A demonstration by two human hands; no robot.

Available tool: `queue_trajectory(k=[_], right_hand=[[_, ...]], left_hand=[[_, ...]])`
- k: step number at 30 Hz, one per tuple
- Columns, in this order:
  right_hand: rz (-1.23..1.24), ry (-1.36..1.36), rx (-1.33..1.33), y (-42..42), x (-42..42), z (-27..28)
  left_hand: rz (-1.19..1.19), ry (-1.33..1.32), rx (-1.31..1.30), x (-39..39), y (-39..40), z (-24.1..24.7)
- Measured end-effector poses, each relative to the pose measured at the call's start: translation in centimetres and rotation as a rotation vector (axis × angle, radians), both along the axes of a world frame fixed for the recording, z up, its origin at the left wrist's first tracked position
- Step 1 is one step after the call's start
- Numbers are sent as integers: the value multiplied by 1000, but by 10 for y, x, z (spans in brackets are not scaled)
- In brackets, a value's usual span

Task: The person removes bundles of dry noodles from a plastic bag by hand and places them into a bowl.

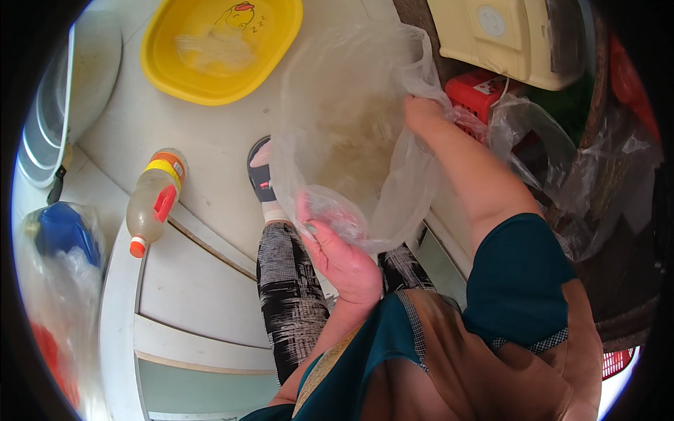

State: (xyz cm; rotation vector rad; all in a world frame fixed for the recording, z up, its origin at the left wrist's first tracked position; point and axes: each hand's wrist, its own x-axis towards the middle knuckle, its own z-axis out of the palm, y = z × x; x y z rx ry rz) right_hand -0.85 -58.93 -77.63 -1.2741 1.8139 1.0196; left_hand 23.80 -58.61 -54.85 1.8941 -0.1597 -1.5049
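A large translucent plastic bag (416, 184) hangs between my two hands with its mouth spread wide. Something tan and blurred (353, 137) shows inside it; I cannot tell what it is. My left hand (342, 258) grips the near rim, the fingers seen through the film and the thumb outside. At the far right of the rim, my right hand (425, 113) is closed on bunched plastic. Beyond the bag, to the left, a yellow plastic basin (205, 89) with a printed duck sits on the floor. A pale, thin heap (216, 50) lies in the basin.
A large plastic bottle (152, 202) with an orange cap lies at left. Behind it stand a white tub (95, 68) and a stuffed clear bag (63, 284). To the right are a cream appliance (489, 37), a red plastic basket (468, 94) and loose clear bags (595, 179).
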Motion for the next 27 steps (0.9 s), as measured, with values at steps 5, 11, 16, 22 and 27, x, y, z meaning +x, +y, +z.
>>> queue_trajectory(k=[5,11,16,22,27], right_hand=[[15,-180,-2,-16,13,8],[-60,-104,-210,6,49,-15],[-190,-221,-81,23,62,-8],[-260,-346,-258,39,63,-14],[-527,-453,-278,43,63,-29]], left_hand=[[-27,-13,-17,-7,2,1],[-11,114,52,-3,10,-2],[64,76,7,-8,8,-2],[-35,112,22,-6,10,-1],[32,82,-4,-10,10,-4]])
